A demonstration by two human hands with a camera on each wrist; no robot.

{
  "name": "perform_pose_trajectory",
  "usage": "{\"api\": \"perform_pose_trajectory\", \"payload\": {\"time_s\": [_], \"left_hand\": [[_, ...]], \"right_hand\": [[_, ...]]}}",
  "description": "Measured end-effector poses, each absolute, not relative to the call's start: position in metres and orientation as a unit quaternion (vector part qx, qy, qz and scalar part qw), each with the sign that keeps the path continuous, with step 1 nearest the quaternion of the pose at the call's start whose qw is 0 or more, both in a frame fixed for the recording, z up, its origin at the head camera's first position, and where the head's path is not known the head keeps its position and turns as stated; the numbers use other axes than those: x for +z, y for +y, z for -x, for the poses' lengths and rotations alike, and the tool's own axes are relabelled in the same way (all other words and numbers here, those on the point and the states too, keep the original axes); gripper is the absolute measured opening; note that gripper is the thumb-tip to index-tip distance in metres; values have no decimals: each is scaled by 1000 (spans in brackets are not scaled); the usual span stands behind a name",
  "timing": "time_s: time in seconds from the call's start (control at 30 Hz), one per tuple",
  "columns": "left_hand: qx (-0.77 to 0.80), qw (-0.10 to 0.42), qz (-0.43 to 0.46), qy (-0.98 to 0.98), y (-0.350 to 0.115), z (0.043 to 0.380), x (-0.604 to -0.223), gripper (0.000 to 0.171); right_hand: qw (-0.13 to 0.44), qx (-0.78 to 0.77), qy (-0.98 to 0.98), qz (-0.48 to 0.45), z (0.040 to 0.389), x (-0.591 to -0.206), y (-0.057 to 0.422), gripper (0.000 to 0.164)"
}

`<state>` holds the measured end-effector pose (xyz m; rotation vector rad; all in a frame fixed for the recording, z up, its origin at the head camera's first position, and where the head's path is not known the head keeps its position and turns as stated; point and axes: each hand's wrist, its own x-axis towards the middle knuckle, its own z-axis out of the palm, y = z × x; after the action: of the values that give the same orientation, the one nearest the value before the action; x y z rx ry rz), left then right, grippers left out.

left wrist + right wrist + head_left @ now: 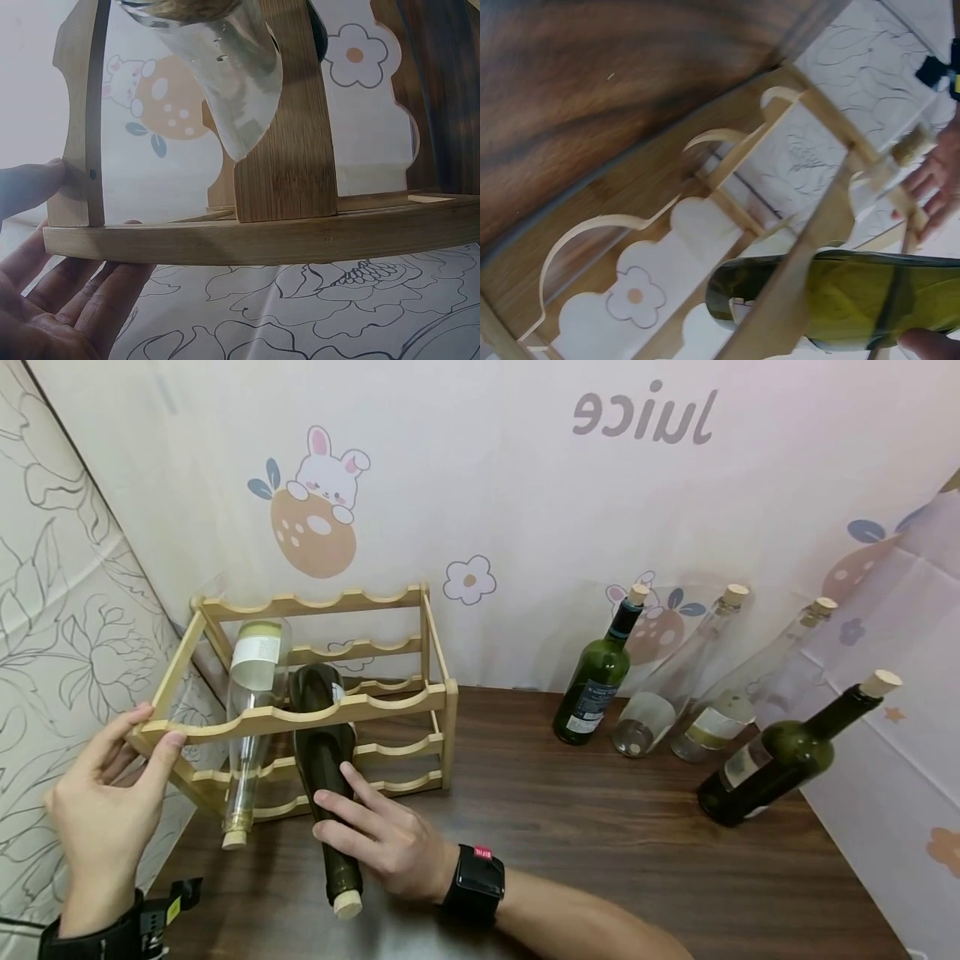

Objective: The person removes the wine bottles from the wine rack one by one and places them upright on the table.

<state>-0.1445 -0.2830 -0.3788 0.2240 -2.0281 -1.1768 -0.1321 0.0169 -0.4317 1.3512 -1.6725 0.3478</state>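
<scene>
My left hand grips the front left corner of a wooden wine rack, thumb on the top front rail and fingers behind the side bar. A dark green wine bottle slants through the rack under that rail, its corked neck sticking out toward me. My right hand holds this bottle near the shoulder, fingers laid over it from the right; its thumb is hidden in the head view. In the right wrist view the green bottle passes between rails. Left of it, a clear corked bottle lies in the rack.
On the right of the brown table stand a green bottle, two clear bottles and another green bottle, all corked. Printed cloth hangs close behind the rack and along both sides.
</scene>
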Motion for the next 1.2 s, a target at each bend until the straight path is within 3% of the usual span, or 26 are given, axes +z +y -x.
{"api": "perform_pose_trajectory", "payload": {"time_s": [0.6, 0.7, 0.83, 0.93, 1.07, 1.2], "left_hand": [[-466, 389, -76, -791, -283, 145, -380, 43], [-468, 391, -74, -789, -283, 144, -380, 43], [-472, 389, -77, -787, -283, 145, -380, 43], [-473, 389, -76, -787, -282, 145, -380, 43], [-466, 395, -71, -789, -283, 146, -380, 43], [-463, 398, -70, -789, -283, 146, -381, 43]], "right_hand": [[434, 254, -644, -577, 69, -390, 51, 10], [423, 262, -644, -581, 57, -376, 63, 24], [406, 300, -637, -583, 44, -358, 76, 22], [394, 356, -627, -569, 39, -344, 84, 32], [331, 463, -622, -537, 34, -334, 99, 29], [215, 574, -623, -486, 30, -336, 113, 34]]}}
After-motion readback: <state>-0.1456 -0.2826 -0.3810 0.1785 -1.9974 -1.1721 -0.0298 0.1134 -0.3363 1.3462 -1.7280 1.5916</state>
